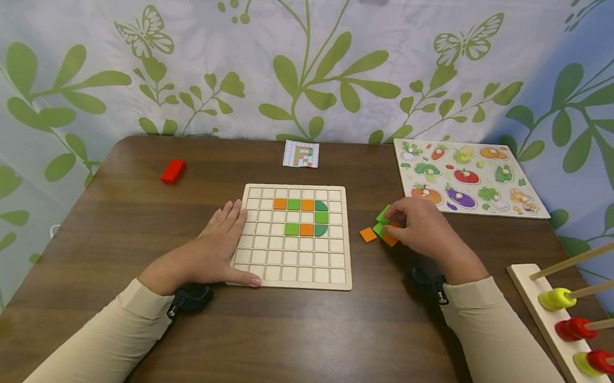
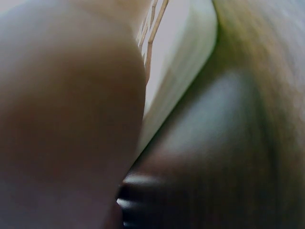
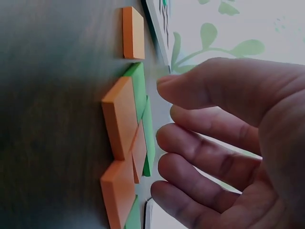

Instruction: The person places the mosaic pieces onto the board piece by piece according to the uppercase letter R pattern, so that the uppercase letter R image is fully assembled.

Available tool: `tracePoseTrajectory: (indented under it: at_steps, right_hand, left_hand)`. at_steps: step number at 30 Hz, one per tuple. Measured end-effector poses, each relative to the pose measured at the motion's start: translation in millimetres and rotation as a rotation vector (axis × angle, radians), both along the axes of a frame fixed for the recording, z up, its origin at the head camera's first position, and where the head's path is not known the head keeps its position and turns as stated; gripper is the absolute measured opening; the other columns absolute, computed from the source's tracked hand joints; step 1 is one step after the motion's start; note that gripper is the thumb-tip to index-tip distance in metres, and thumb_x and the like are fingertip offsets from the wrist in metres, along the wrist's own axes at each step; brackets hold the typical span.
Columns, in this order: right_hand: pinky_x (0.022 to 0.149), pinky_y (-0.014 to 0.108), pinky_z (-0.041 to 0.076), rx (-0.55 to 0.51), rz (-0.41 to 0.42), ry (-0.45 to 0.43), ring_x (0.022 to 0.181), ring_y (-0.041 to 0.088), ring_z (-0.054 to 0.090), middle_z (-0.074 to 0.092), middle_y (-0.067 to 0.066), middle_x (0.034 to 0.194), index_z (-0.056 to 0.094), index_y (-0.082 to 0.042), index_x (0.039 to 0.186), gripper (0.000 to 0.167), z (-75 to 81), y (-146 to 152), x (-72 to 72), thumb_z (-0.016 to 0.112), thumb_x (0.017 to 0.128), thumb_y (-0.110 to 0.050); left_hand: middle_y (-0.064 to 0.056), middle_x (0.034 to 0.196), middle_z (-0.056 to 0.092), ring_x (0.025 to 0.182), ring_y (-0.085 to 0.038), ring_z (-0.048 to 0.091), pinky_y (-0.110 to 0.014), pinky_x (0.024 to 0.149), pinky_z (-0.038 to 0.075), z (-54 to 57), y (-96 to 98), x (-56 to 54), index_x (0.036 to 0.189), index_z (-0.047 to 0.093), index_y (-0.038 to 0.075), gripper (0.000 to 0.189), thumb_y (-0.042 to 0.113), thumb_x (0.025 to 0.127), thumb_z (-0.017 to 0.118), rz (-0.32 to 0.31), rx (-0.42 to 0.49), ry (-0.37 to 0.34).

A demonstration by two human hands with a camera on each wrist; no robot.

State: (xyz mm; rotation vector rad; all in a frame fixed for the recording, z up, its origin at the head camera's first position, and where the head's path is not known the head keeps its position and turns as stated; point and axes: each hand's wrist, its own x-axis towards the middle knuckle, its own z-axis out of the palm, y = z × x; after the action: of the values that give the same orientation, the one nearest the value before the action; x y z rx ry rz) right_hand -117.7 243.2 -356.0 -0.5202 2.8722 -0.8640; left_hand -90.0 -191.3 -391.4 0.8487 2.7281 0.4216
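My left hand (image 1: 218, 244) rests along the left side of a wooden grid board (image 1: 274, 258), fingers straight, thumb lying at its near edge. Set in the board's squares are orange tiles (image 1: 280, 204), light green tiles (image 1: 294, 204) and dark green rounded tiles (image 1: 321, 230). To the right of the board, my right hand (image 1: 418, 224) hovers over a small heap of loose green tiles (image 1: 384, 214) and orange tiles (image 3: 120, 117). In the right wrist view its thumb and bent fingers are apart, with nothing between them. The left wrist view shows mostly blurred skin and the board's edge (image 2: 183, 71).
A small pattern card (image 1: 301, 154) lies behind the board. At the back left is a red block (image 1: 173, 171). A vegetable puzzle board (image 1: 470, 180) lies at the back right, and a wooden peg stand (image 1: 561, 332) with colored rings is at the right edge.
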Motion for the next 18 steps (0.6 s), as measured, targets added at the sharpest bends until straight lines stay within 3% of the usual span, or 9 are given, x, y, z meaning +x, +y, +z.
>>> tracePoseTrajectory:
  at_steps: [9, 18]
  right_hand:
    - [0.080, 0.049, 0.057, 0.033, 0.073, 0.045, 0.085, 0.026, 0.068, 0.069, 0.007, 0.095, 0.077, -0.001, 0.097, 0.013, -5.2, -3.2, 2.3, 0.085, 0.089, -0.006]
    - [0.081, 0.049, 0.056, 0.071, 0.067, 0.029, 0.089, 0.028, 0.064, 0.067, 0.009, 0.098, 0.076, 0.000, 0.099, 0.016, -5.6, -5.1, 2.7, 0.086, 0.087, -0.006]
  left_hand:
    - [-0.027, 0.171, -0.007, 0.157, -0.041, -0.010, -0.054, 0.124, 0.000, -1.2, -0.1, -0.5, 0.164, 0.001, -0.008, 0.151, 0.093, 0.072, 0.066, 0.003, 0.004, -0.006]
    - [-0.028, 0.171, -0.007, 0.157, -0.042, -0.010, -0.054, 0.124, 0.000, -2.6, -0.3, -0.6, 0.164, 0.001, -0.009, 0.151, 0.093, 0.072, 0.065, 0.002, -0.006, -0.001]
